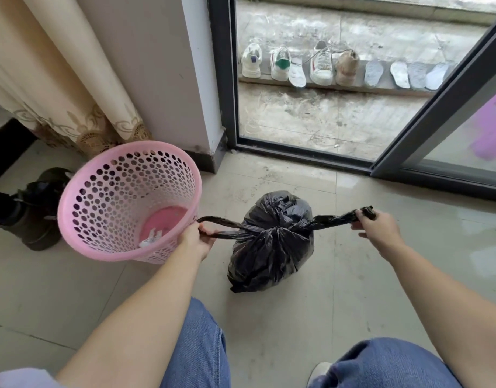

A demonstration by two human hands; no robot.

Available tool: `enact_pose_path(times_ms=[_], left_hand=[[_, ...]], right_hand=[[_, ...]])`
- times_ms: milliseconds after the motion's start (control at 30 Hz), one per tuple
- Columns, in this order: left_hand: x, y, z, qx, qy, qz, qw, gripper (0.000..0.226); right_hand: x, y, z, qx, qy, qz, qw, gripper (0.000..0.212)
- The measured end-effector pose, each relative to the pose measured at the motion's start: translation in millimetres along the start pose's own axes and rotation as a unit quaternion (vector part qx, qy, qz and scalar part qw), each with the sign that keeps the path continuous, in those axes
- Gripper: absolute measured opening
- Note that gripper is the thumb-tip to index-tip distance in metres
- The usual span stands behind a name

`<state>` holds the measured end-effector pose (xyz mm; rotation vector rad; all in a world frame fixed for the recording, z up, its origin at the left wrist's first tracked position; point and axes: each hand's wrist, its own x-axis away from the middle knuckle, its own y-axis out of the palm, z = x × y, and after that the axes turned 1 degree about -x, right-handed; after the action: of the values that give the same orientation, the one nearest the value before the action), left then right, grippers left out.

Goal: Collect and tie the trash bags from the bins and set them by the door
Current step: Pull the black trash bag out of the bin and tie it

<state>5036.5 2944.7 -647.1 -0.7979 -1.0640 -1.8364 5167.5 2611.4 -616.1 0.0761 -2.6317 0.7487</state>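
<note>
Both hands grip the twisted ends of the black trash bag (270, 247): the left hand (197, 239) curls its fingers round the looped left handle, and the right hand (379, 226) pinches the right handle near its tip. Pulled taut, the two handles stretch out sideways from a knot on top of the bag, forming a nearly level line that rises slightly to the right. Full and crinkled, its glossy plastic gathered into folds at the knot, the bag sits on the tiled floor (339, 289) just ahead of the person's denim-clad knees, its longer axis running from near to far. Just left of it stands a pink perforated bin (106, 191), tilted toward the camera, with scraps of white paper at the bottom. Dark boots (31, 208) lie beyond the bin's left side. Farther off, the sliding glass door (311, 107) shows sneakers (297, 65) lined up outside.
</note>
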Motion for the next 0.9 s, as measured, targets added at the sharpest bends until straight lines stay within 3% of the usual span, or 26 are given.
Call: enact_pose_path(times_ms=[67, 167, 233, 300, 433, 467, 533, 600, 700, 800, 900], left_hand=[[5, 4, -2, -0.091, 0.018, -0.047, 0.995, 0.033], [25, 16, -12, -0.252, 0.085, -0.089, 0.960, 0.023], [44, 31, -12, -0.386, 0.192, -0.130, 0.893, 0.018], [65, 48, -6, -0.540, 0.324, -0.169, 0.758, 0.016], [95, 76, 4, -0.719, 0.474, -0.272, 0.430, 0.024], [101, 81, 4, -0.730, 0.494, -0.290, 0.373, 0.023], [106, 88, 2, -0.711, 0.541, -0.319, 0.317, 0.020], [104, 91, -3, -0.668, 0.585, -0.326, 0.325, 0.019], [98, 92, -9, -0.617, 0.585, -0.294, 0.437, 0.016], [97, 94, -10, -0.601, 0.500, -0.288, 0.553, 0.028], [93, 94, -9, -0.610, 0.390, -0.317, 0.613, 0.044]], right_hand=[[7, 1, -21, -0.065, -0.031, -0.019, 0.997, 0.016], [17, 5, -52, -0.140, -0.039, -0.068, 0.987, 0.008], [20, 9, -69, -0.158, -0.027, -0.103, 0.982, 0.014], [23, 12, -82, -0.160, -0.023, -0.134, 0.978, 0.018], [35, 22, -105, -0.156, -0.074, -0.203, 0.964, 0.022], [41, 26, -110, -0.143, -0.092, -0.221, 0.960, 0.021], [52, 34, -119, -0.089, -0.138, -0.260, 0.951, 0.022], [63, 41, -125, -0.045, -0.178, -0.306, 0.934, 0.027], [69, 48, -127, -0.023, -0.175, -0.367, 0.913, 0.034], [68, 49, -126, 0.004, -0.160, -0.415, 0.896, 0.030], [67, 50, -128, 0.092, -0.186, -0.411, 0.887, 0.020]])
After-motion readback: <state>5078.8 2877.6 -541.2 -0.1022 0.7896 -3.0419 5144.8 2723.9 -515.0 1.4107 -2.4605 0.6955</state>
